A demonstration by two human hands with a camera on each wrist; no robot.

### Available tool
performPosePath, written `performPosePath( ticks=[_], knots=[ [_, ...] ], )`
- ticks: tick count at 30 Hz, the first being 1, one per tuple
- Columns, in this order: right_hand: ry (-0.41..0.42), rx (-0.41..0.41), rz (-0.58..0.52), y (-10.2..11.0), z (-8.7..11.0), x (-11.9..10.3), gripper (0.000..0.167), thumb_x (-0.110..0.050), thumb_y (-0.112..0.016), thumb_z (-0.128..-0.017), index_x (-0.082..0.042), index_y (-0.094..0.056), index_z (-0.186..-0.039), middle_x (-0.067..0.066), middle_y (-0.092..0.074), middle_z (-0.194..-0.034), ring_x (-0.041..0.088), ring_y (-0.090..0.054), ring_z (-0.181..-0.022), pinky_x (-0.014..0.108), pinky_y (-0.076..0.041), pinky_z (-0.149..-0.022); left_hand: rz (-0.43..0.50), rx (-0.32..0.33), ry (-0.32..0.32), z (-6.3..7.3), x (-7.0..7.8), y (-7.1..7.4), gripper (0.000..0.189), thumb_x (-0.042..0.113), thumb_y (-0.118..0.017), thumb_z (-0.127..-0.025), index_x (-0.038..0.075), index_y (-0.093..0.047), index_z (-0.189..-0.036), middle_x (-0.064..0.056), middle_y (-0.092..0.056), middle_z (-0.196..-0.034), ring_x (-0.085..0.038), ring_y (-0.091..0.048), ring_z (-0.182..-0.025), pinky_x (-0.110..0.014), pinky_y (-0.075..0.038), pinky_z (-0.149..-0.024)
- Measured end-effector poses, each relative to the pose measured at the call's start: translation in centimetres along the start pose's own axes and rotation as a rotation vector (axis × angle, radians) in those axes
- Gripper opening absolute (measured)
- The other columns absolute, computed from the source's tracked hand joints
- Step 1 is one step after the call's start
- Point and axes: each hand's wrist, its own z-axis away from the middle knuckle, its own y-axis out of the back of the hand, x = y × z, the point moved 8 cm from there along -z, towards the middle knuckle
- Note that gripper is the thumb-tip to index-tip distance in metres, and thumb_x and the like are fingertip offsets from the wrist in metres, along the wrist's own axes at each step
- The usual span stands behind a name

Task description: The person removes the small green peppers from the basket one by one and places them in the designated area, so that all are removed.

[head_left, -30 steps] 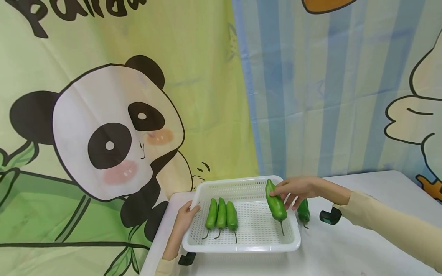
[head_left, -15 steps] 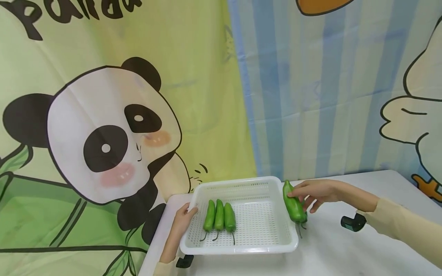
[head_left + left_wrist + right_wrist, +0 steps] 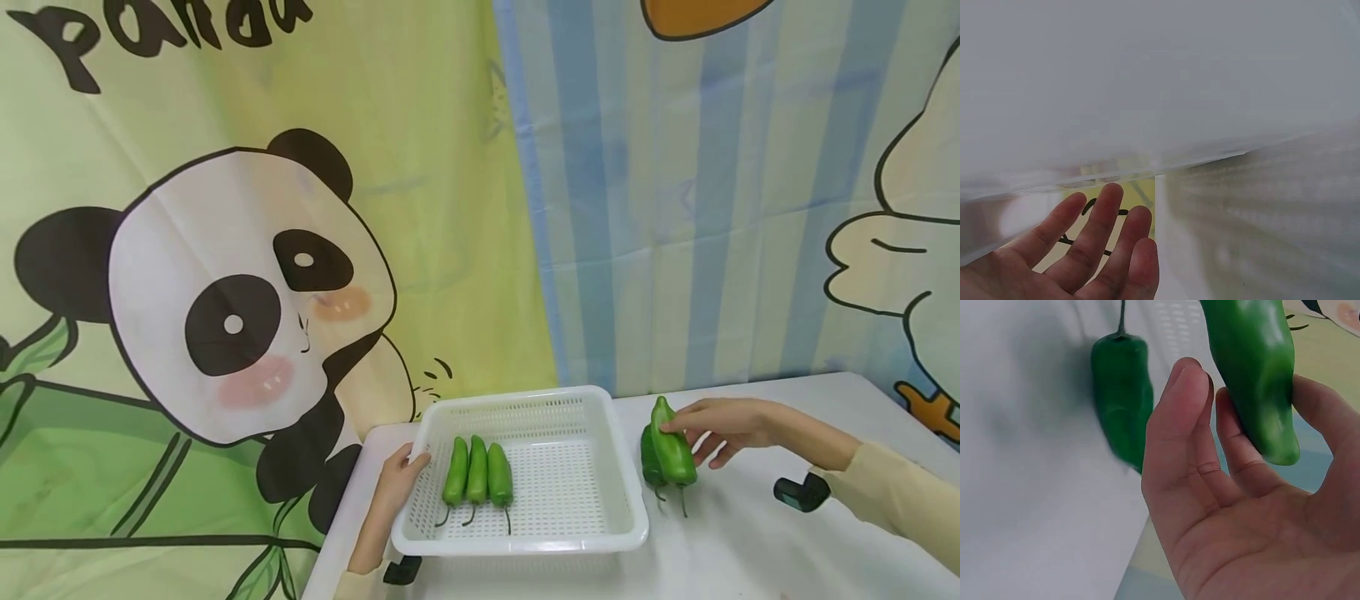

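My right hand [image 3: 727, 427] pinches a bright green chili pepper [image 3: 677, 457] by its upper body, thumb on one side and fingers on the other, stem hanging down. Directly behind it on the table lies a darker green pepper [image 3: 649, 460], partly covered in the head view; the right wrist view shows this pepper [image 3: 1121, 384] whole except its tip. With the thumb over the rim, my left hand [image 3: 396, 479] holds the left side of a white plastic basket [image 3: 525, 547]; its fingers [image 3: 1107, 209] reach below that rim. Three green peppers [image 3: 477, 471] lie side by side in the basket's left half.
The white table [image 3: 757, 533] extends right of the basket, its far edge close to the hanging cloth. A panda print [image 3: 247, 325] covers the cloth on the left, blue stripes [image 3: 592, 208] on the right. Each wrist wears a small black device [image 3: 801, 493].
My right hand has carried the bright green pepper rightward from over the basket, past its right rim, to beside the darker pepper. The left hand stays on the rim.
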Motion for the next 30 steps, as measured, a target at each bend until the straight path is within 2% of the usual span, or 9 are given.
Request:
performPosePath(
  ticks=[4,10,16,24,30],
  knots=[
    [-0.03,0.035,0.009,0.4,-0.4,1.4,0.054,-0.044,-0.059,-0.099,-0.003,-0.056,-0.134,0.013,-0.065,-0.102,0.026,-0.071,-0.088,0.032,-0.061,-0.069,0.002,0.002,0.001,0.0,-0.1,0.0,0.048,0.028,-0.058,-0.101,0.001,-0.053,-0.141,-0.029,-0.068,-0.12,-0.031,-0.076,-0.087,-0.039,-0.066,-0.068],
    [-0.056,0.077,0.036,0.9,-1.0,3.4,0.051,-0.044,-0.06,-0.098,-0.003,-0.058,-0.128,0.011,-0.065,-0.094,0.024,-0.07,-0.083,0.032,-0.06,-0.067,0.008,0.001,-0.001,0.0,-0.1,-0.1,0.047,0.027,-0.057,-0.101,0.002,-0.053,-0.14,-0.028,-0.069,-0.118,-0.031,-0.076,-0.086,-0.038,-0.065,-0.066],
    [-0.072,0.097,0.072,1.1,-1.4,4.3,0.053,-0.044,-0.06,-0.098,-0.002,-0.057,-0.129,0.008,-0.067,-0.088,0.022,-0.071,-0.078,0.033,-0.06,-0.065,0.013,-0.001,0.0,0.2,0.1,0.0,0.047,0.027,-0.057,-0.101,0.003,-0.053,-0.141,-0.028,-0.069,-0.119,-0.032,-0.076,-0.087,-0.038,-0.065,-0.067],
    [-0.142,0.135,0.184,1.8,-2.7,5.4,0.043,-0.047,-0.062,-0.095,-0.007,-0.063,-0.112,0.008,-0.066,-0.085,0.017,-0.067,-0.071,0.03,-0.06,-0.063,0.02,-0.002,-0.009,0.2,0.0,0.0,0.046,0.026,-0.057,-0.102,0.002,-0.053,-0.141,-0.029,-0.069,-0.12,-0.033,-0.076,-0.088,-0.038,-0.065,-0.068],
    [-0.158,0.161,0.259,2.4,-3.8,5.7,0.043,-0.048,-0.061,-0.095,-0.007,-0.064,-0.104,0.009,-0.067,-0.086,0.019,-0.067,-0.071,0.033,-0.062,-0.066,0.023,-0.009,-0.006,0.3,0.0,-0.1,0.046,0.026,-0.056,-0.102,0.003,-0.053,-0.142,-0.028,-0.068,-0.122,-0.033,-0.075,-0.09,-0.039,-0.066,-0.069]
  ],
)
